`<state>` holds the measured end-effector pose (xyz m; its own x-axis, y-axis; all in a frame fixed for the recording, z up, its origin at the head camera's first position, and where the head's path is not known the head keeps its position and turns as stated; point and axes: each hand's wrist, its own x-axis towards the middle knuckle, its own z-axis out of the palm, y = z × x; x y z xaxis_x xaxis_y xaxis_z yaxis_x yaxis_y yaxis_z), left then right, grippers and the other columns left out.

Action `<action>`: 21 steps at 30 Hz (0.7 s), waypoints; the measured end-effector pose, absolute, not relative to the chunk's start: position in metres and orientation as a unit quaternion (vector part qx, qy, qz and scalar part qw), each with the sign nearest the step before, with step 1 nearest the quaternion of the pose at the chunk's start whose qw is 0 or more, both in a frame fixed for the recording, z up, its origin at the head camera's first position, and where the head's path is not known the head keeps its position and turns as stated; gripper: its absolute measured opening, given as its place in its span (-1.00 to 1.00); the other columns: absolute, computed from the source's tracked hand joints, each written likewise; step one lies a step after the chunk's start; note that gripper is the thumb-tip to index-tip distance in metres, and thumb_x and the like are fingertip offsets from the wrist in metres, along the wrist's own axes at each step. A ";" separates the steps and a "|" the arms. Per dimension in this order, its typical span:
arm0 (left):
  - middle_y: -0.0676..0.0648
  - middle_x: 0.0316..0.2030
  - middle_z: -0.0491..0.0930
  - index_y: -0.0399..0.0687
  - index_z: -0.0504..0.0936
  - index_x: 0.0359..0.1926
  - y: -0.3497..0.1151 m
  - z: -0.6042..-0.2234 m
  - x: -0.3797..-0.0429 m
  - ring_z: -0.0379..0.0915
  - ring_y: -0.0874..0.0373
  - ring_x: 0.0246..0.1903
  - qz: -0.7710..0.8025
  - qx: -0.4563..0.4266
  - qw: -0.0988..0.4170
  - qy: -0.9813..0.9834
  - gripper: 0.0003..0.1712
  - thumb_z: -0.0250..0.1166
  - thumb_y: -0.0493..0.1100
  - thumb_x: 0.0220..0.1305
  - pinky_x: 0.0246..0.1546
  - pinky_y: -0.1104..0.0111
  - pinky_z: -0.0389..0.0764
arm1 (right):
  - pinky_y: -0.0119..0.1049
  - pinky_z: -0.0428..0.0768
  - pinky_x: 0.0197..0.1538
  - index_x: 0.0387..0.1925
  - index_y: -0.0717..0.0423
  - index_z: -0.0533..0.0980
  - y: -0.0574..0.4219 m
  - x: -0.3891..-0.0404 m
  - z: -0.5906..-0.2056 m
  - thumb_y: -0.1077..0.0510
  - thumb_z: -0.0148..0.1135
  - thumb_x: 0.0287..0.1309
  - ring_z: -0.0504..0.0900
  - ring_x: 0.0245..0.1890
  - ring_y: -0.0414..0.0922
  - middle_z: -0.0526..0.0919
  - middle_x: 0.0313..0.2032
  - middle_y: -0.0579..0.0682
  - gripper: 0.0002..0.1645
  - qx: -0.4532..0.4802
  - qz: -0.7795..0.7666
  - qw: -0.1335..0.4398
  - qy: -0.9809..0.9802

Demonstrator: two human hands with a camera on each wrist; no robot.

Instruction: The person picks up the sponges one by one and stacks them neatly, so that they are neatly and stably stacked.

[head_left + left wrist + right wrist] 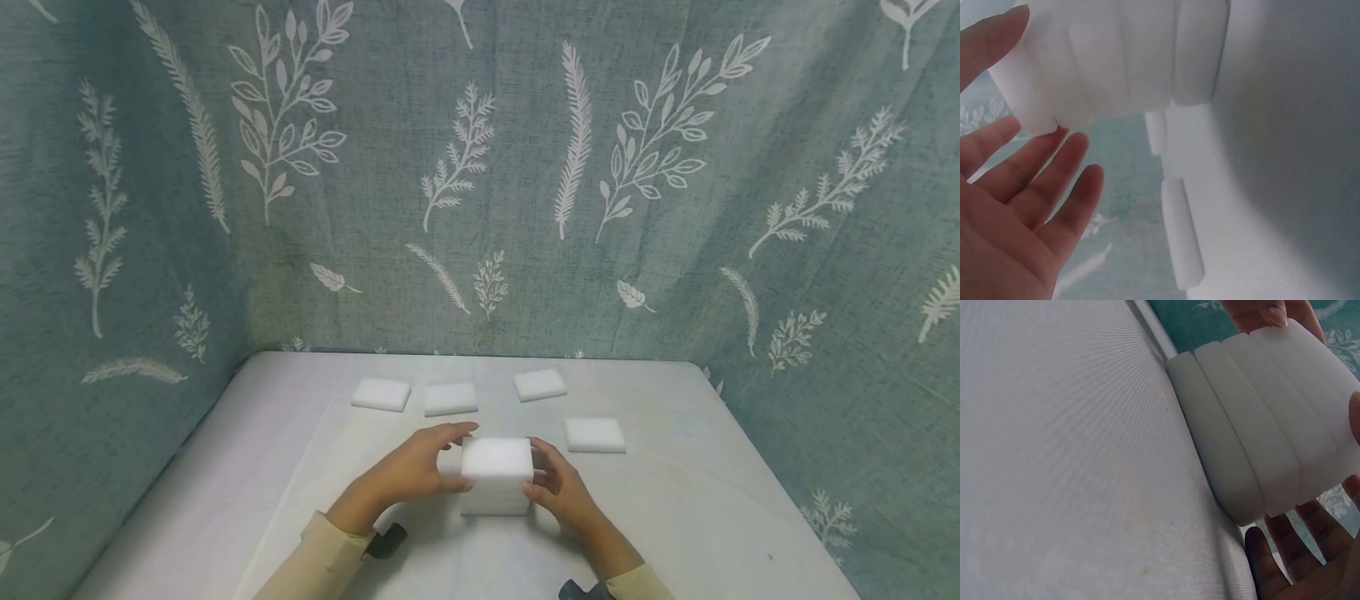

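1. steadying a stack of white blocks (pixel 497 483) between both hands, at the near middle of the pale surface (pixel 697 517).
2. left hand (pixel 416 467): pinching the upper part of the stack at its left side, thumb near, fingers on the far side. left wrist view shows the other fingers spread, clear of the blocks.
3. right hand (pixel 564 492): pinching the stack at its right side, thumb at the near edge, fingers bent behind.
4. stack: upright, blocks lying flat on one another, edges roughly in line; lowest block resting on the surface. exact count: cannot tell.
5. loose blocks, each flat and apart from the others: far left (pixel 381 394), next to it (pixel 450 398), far right of centre (pixel 540 384), and one nearer, right of the stack (pixel 595 434).
6. beige sleeves (pixel 318 558) on both arms; dark strap (pixel 386 542) at the left wrist.
7. green cloth (pixel 517 192) with white leaf prints hanging behind and at both sides.
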<state>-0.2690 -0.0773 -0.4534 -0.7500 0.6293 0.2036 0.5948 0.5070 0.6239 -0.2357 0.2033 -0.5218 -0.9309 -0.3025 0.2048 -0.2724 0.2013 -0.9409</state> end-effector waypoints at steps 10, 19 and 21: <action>0.03 0.17 0.50 -0.01 0.41 0.33 -0.077 -0.454 -0.270 0.46 0.06 0.07 0.350 0.353 0.016 0.868 -0.16 0.51 0.06 0.04 0.07 0.08 0.50 | -0.07 0.47 0.19 0.40 0.06 0.19 0.204 -0.236 -0.521 0.17 0.24 0.27 0.50 0.16 0.10 0.41 0.24 0.21 -0.27 -0.195 -0.590 -0.005 0.783; 0.06 0.11 0.53 0.00 0.45 0.30 -0.077 -0.455 -0.271 0.45 0.11 0.05 0.351 0.347 0.027 0.869 -0.19 0.50 0.07 0.04 0.05 0.10 0.50 | 0.03 0.45 0.20 0.37 0.20 0.19 0.206 -0.232 -0.512 0.22 0.22 0.27 0.47 0.16 0.20 0.39 0.23 0.31 -0.30 -0.206 -0.598 0.006 0.775; 0.06 0.11 0.52 0.01 0.45 0.30 -0.077 -0.457 -0.271 0.45 0.09 0.05 0.355 0.344 0.032 0.869 -0.19 0.50 0.09 0.04 0.05 0.09 0.51 | 0.00 0.45 0.20 0.37 0.19 0.19 0.206 -0.232 -0.512 0.20 0.22 0.27 0.47 0.17 0.20 0.39 0.23 0.30 -0.29 -0.201 -0.600 0.012 0.775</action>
